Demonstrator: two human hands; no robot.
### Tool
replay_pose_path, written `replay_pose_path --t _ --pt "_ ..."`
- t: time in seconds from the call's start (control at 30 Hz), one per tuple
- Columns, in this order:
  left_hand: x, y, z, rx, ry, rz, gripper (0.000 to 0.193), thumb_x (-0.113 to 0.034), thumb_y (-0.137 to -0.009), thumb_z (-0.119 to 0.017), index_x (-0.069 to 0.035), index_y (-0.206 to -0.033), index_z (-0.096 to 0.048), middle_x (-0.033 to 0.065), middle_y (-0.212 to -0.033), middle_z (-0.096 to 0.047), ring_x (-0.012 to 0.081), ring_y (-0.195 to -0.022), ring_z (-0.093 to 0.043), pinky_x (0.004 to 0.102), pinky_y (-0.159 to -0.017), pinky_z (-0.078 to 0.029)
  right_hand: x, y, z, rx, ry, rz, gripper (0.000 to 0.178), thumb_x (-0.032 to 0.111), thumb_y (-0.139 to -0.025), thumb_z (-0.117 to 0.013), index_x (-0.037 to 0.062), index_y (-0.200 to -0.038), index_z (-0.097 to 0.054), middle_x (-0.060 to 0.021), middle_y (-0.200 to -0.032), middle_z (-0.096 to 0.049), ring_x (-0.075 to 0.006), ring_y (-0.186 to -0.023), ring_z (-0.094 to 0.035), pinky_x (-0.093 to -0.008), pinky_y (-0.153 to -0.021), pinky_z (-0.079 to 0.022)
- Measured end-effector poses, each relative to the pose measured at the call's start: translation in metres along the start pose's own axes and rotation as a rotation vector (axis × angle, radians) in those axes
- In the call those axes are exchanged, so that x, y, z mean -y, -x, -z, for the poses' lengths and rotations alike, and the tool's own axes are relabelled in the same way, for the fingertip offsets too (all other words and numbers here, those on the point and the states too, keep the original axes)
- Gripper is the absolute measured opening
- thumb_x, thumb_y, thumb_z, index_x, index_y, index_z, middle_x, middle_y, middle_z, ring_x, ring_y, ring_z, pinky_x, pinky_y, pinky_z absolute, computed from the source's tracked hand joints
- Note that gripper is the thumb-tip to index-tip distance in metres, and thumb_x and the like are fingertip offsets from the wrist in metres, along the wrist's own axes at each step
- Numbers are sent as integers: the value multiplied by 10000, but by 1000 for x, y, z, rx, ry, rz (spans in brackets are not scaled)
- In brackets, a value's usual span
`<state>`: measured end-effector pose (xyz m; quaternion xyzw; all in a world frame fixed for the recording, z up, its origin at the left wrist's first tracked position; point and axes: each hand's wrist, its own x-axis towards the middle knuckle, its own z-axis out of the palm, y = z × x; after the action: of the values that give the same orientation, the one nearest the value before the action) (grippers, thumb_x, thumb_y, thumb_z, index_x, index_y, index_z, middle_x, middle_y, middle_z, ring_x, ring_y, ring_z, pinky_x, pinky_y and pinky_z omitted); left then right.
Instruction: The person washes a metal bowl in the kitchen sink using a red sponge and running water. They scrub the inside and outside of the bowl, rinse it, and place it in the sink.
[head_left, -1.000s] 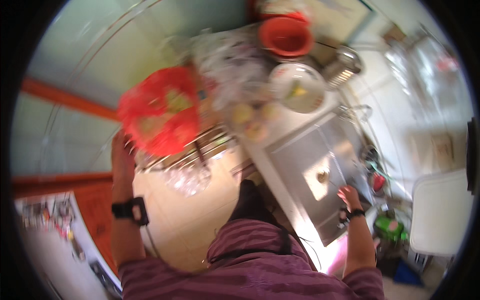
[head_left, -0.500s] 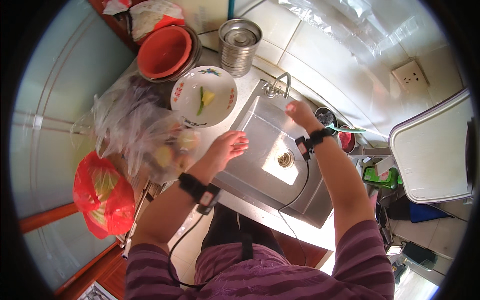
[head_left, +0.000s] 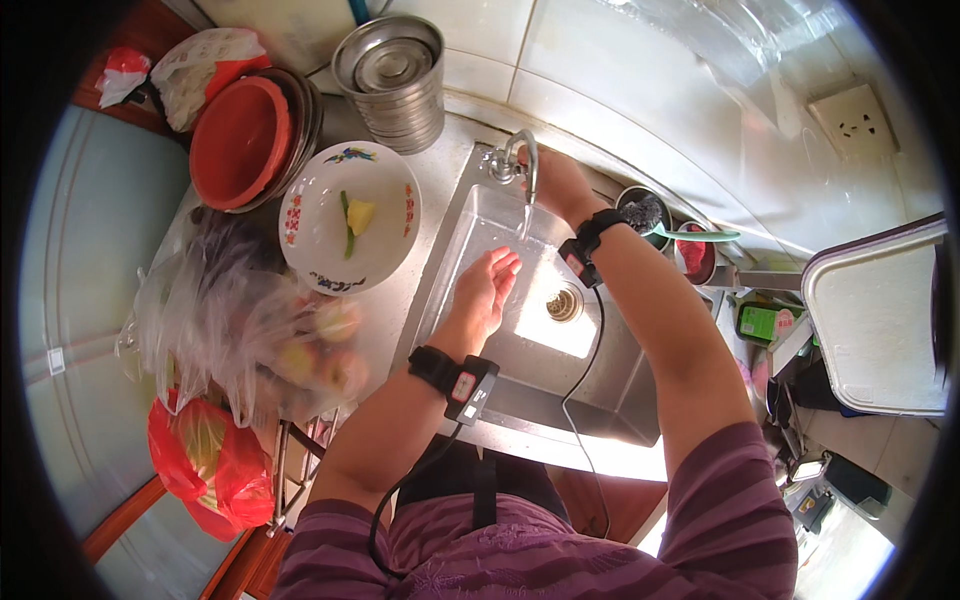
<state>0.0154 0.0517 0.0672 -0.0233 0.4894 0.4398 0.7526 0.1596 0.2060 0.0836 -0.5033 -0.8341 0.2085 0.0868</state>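
Observation:
A thin stream of water (head_left: 525,222) runs from the curved metal faucet (head_left: 531,170) at the far side of the steel sink (head_left: 545,383). My right hand (head_left: 562,186) is up at the faucet, its fingers closed against it and partly hidden behind the spout. Palm turned up, my left hand (head_left: 487,292) hangs over the sink beside the stream, open and holding nothing. Left of the sink stands a white patterned plate (head_left: 385,240) bearing a green strip and a yellow piece of food (head_left: 360,215).
Steel bowls (head_left: 400,110) are stacked behind the plate, near a red basin (head_left: 225,150). A clear plastic bag (head_left: 230,310) of round fruit and a red bag (head_left: 215,470) lie at left. A scrubber (head_left: 643,212) and green-handled brush (head_left: 700,236) sit right of the sink.
My right hand has moved back and left to the faucet, and water now flows. My left hand has come closer to the spout and turned palm up. The view has shifted.

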Motion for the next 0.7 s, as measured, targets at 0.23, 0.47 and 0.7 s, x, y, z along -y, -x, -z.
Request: replay_pose_path --t 0.23,0.47,0.7 --pt "13 -23 -11 -32 -10 15 364 -270 -991 -364 31 -1108 -532 129 -1054 -600 192 -941 -594 253 -794 -505 0 72 -26 -13 -413 -362 154 202 -869 -546 52 -897 -564 -119 -794 -623 -305 -689 -604 -374 -624 -483" --pt "31 -32 4 65 -238 79 434 -374 -995 -321 -63 -1002 -625 -16 -732 -576 54 -522 -388 194 -470 -302 54 119 -81 226 -1928 -836 259 281 -959 -439 99 -809 -546 -16 -721 -574 -126 -557 -517 -246 -499 -426" --pt "0 -22 19 -2 -161 -71 393 -346 -992 -347 -63 -952 -616 -19 -705 -555 58 -516 -390 211 -454 -294 72 84 -97 303 -1938 -777 304 306 -961 -432 78 -808 -564 -19 -677 -563 -133 -564 -515 -268 -509 -429"
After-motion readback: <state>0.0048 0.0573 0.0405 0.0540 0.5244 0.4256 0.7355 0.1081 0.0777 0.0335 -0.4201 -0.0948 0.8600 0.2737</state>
